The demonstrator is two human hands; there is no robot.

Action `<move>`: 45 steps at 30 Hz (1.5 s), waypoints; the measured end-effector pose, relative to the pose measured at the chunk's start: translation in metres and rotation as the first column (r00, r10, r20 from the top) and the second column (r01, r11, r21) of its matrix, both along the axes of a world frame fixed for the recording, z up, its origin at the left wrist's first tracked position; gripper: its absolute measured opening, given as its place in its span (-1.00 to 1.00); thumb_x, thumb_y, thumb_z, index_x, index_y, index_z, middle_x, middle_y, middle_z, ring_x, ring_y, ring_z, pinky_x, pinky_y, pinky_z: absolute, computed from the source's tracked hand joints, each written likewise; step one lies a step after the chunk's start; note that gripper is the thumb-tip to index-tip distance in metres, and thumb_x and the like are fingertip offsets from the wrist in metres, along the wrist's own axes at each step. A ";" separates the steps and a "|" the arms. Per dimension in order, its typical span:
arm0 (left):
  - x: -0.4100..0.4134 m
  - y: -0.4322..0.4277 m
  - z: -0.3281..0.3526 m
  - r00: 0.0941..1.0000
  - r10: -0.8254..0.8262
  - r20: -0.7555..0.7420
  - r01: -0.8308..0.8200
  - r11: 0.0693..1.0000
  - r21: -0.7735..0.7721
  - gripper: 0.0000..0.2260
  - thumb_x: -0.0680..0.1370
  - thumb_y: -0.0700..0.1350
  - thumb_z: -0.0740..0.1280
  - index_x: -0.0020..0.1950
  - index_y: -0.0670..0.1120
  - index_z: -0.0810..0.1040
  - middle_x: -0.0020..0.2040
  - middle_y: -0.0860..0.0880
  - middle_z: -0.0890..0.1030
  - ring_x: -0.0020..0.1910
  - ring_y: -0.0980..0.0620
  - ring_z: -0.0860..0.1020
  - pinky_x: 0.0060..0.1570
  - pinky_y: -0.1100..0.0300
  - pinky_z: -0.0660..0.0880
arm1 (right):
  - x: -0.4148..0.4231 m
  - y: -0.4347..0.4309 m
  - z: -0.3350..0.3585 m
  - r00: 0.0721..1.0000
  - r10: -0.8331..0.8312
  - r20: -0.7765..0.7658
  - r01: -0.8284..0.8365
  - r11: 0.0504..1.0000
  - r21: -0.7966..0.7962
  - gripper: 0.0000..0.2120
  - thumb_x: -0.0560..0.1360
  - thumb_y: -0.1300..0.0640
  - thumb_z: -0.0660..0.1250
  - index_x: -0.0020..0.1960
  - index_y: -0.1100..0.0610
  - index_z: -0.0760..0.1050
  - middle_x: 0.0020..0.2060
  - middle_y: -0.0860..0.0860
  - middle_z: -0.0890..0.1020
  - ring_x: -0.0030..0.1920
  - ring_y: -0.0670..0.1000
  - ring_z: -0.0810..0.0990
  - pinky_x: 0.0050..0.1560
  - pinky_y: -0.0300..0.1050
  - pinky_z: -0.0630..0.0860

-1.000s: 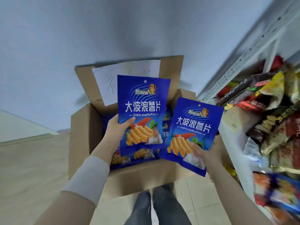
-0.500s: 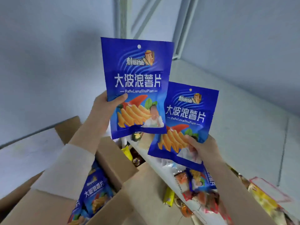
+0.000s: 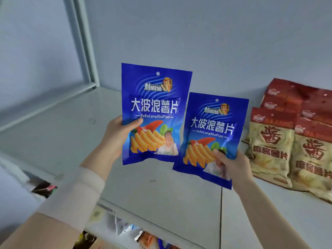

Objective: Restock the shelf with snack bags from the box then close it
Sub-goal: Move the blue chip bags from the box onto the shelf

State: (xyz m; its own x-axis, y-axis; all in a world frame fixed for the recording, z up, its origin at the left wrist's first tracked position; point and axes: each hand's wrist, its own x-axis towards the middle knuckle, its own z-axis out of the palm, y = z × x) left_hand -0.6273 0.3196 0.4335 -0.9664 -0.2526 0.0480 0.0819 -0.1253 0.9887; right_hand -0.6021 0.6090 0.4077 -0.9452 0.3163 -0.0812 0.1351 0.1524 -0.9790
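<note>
- Holding two blue bags upright at mid-frame, in front of the white shelf [image 3: 71, 133].
- Our left hand [image 3: 116, 139] grips the left bag [image 3: 154, 108] at its left edge, thumb on the front.
- Our right hand [image 3: 231, 166] pinches the right bag [image 3: 212, 133] at its lower right corner.
- The right bag sits lower, with the bags' edges meeting.
- Red bags [image 3: 287, 141] lie on the shelf at the right of the frame.
</note>
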 end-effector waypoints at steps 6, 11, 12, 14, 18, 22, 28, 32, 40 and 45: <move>-0.128 0.052 -0.014 0.993 -0.116 -0.008 0.115 0.993 -0.031 -0.90 0.47 -0.18 0.42 -0.08 0.00 0.59 -0.17 0.06 0.66 -0.23 0.10 0.63 -0.18 0.21 0.53 | -0.098 0.043 0.005 0.975 -0.198 -0.102 0.214 0.958 0.191 -0.75 0.38 0.05 0.47 -0.09 0.12 0.45 -0.30 -0.01 0.56 -0.35 -0.07 0.48 -0.37 -0.22 0.36; -0.228 0.093 -0.028 0.981 -0.195 -0.015 0.194 0.979 -0.063 -0.83 0.48 -0.17 0.41 0.05 -0.10 0.55 -0.11 0.02 0.64 -0.17 0.08 0.61 -0.21 0.23 0.52 | -0.171 0.069 -0.004 0.941 -0.301 -0.153 0.328 0.921 0.210 -0.74 0.39 0.06 0.46 -0.02 0.11 0.46 -0.27 -0.04 0.56 -0.31 -0.08 0.49 -0.37 -0.22 0.37; -0.244 0.100 -0.030 0.980 -0.200 -0.017 0.198 0.978 -0.064 -0.83 0.49 -0.17 0.40 0.05 -0.10 0.54 -0.11 0.02 0.64 -0.18 0.09 0.61 -0.22 0.25 0.53 | -0.184 0.073 -0.005 0.935 -0.311 -0.169 0.341 0.919 0.196 -0.75 0.39 0.08 0.46 -0.01 0.11 0.47 -0.25 -0.05 0.56 -0.30 -0.09 0.50 -0.36 -0.23 0.36; -0.273 0.114 -0.033 0.977 -0.215 -0.017 0.214 0.976 -0.051 -0.86 0.49 -0.16 0.40 0.03 -0.09 0.53 -0.12 0.04 0.63 -0.17 0.09 0.61 -0.23 0.26 0.53 | -0.204 0.081 -0.007 0.928 -0.320 -0.191 0.353 0.919 0.175 -0.75 0.40 0.09 0.45 0.01 0.09 0.46 -0.23 -0.07 0.56 -0.26 -0.13 0.51 -0.35 -0.27 0.36; -0.311 0.137 -0.041 0.975 -0.220 -0.044 0.217 0.975 -0.050 -0.92 0.50 -0.18 0.39 -0.07 -0.02 0.54 -0.16 0.07 0.63 -0.20 0.12 0.60 -0.25 0.29 0.54 | -0.232 0.091 -0.016 0.909 -0.356 -0.218 0.390 0.911 0.135 -0.75 0.40 0.13 0.45 0.00 0.07 0.44 -0.22 -0.13 0.55 -0.22 -0.14 0.52 -0.31 -0.30 0.39; -0.329 0.147 -0.052 0.981 -0.188 -0.037 0.187 0.982 -0.028 -0.90 0.49 -0.21 0.40 -0.05 -0.05 0.54 -0.17 0.08 0.62 -0.23 0.17 0.60 -0.32 0.38 0.53 | -0.249 0.095 -0.030 0.882 -0.421 -0.213 0.453 0.881 0.138 -0.67 0.42 0.13 0.44 0.14 0.12 0.44 -0.08 -0.07 0.55 -0.10 -0.06 0.52 -0.14 -0.21 0.47; -0.334 0.155 -0.065 0.994 -0.089 -0.061 0.078 0.985 -0.154 -0.81 0.46 -0.13 0.44 0.03 -0.04 0.50 -0.06 0.05 0.62 -0.07 0.07 0.60 -0.06 0.19 0.53 | -0.264 0.091 -0.044 0.827 -0.540 -0.156 0.556 0.827 0.080 -0.48 0.48 0.11 0.36 0.33 0.22 0.22 0.16 0.10 0.48 0.11 0.06 0.49 -0.04 -0.10 0.44; -0.325 0.156 -0.067 0.998 0.007 -0.067 -0.018 0.987 -0.163 -0.66 0.44 -0.07 0.47 0.10 -0.06 0.40 0.02 0.08 0.54 -0.05 0.16 0.55 -0.15 0.35 0.48 | -0.263 0.082 -0.055 0.807 -0.568 -0.162 0.585 0.808 0.078 -0.24 0.41 0.21 0.43 0.45 0.16 0.05 0.37 0.12 0.31 0.31 0.07 0.40 0.23 -0.09 0.37; -0.288 0.123 -0.070 0.990 0.103 -0.092 -0.130 0.925 -0.357 -0.47 0.45 -0.08 0.45 0.35 -0.17 0.36 0.30 -0.11 0.42 0.25 0.00 0.43 0.21 0.18 0.36 | -0.220 0.034 -0.075 0.885 -0.396 -0.245 0.465 0.742 0.483 -0.16 0.37 0.14 0.47 0.47 0.14 0.04 0.47 0.15 0.00 0.47 0.12 0.02 0.41 0.08 0.15; -0.206 0.080 -0.048 0.955 -0.186 -0.232 -0.157 0.348 -0.924 -0.64 0.45 -0.10 0.43 0.22 -0.11 0.48 0.17 -0.08 0.50 0.19 -0.11 0.45 0.13 0.06 0.35 | -0.171 -0.009 -0.056 0.982 0.023 -0.189 0.148 0.534 0.833 -0.44 0.38 0.15 0.43 0.33 0.23 0.36 0.32 0.19 0.36 0.34 0.25 0.29 0.27 0.14 0.31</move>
State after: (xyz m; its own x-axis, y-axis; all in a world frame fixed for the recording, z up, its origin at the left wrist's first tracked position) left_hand -0.8330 0.3996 0.3858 -0.8710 0.1360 0.4721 0.3477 0.8495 0.3968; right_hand -0.7728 0.5997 0.3518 -0.8907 0.2158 0.4001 0.0375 0.9120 -0.4084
